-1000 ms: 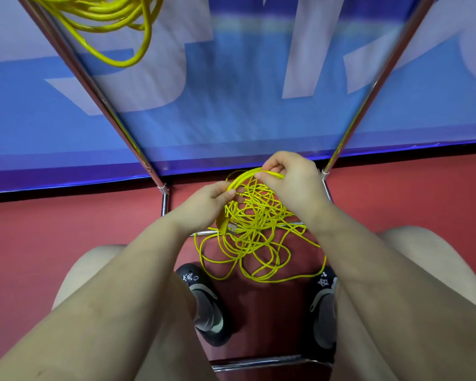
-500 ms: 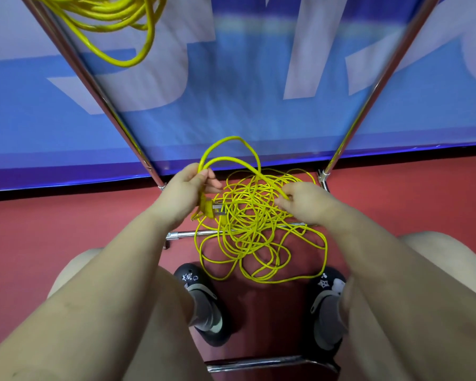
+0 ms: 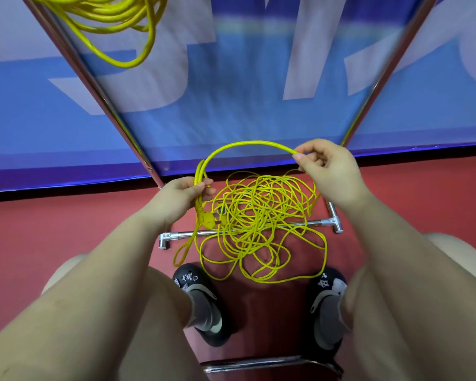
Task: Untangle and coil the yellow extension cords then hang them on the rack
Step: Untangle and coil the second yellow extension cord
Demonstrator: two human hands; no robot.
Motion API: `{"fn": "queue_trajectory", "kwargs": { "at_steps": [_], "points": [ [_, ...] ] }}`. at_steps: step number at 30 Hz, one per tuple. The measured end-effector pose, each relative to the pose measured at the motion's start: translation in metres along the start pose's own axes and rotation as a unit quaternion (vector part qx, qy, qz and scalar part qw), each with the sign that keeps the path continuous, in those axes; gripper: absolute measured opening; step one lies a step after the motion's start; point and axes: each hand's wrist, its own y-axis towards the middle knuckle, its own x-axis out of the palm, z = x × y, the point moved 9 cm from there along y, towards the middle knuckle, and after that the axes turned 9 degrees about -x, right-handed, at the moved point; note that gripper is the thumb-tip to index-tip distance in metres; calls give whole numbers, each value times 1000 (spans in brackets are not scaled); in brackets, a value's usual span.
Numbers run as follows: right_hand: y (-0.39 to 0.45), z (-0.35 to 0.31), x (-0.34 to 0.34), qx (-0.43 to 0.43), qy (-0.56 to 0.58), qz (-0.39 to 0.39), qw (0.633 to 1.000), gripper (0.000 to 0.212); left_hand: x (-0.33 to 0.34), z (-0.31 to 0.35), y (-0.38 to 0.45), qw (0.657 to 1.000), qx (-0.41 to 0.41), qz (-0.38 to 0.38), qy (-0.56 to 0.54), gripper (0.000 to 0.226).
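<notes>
Two hands, two yellow cords, one chrome rack.
Two black shoes [image 3: 201, 301] flank the tangled cord [image 3: 259, 224] on red floor [image 3: 52, 224]; left hand [image 3: 180, 195] grips strands beside the plug [image 3: 208, 220], right hand [image 3: 329, 167] pinches the arc; coiled cord [image 3: 116, 20] hangs on the rack [image 3: 99, 89] before a blue banner [image 3: 231, 105].

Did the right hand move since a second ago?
Yes. The right hand went up and to the right, pulling an arc of cord. It was near the middle of the tangle and is now beside the right rack pole.
</notes>
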Motion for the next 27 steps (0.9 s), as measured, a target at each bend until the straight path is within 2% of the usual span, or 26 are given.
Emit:
{"fn": "queue_trajectory", "kwargs": {
  "at_steps": [7,13,22,25,27],
  "points": [
    [5,-5,2,-19,-41,2,999,5,-6,4,4,996,29,65,45,27],
    [6,-4,2,-24,-63,1,998,5,-7,7,4,995,45,71,57,29],
    [5,-9,7,-29,-69,-22,997,7,-9,15,-2,988,73,97,91,17],
    [4,-15,7,-34,-69,-23,997,5,-16,20,-5,982,93,136,95,20],
    [3,-18,10,-38,-77,-32,996,5,-14,20,-5,985,84,133,68,25]
  ]
}}
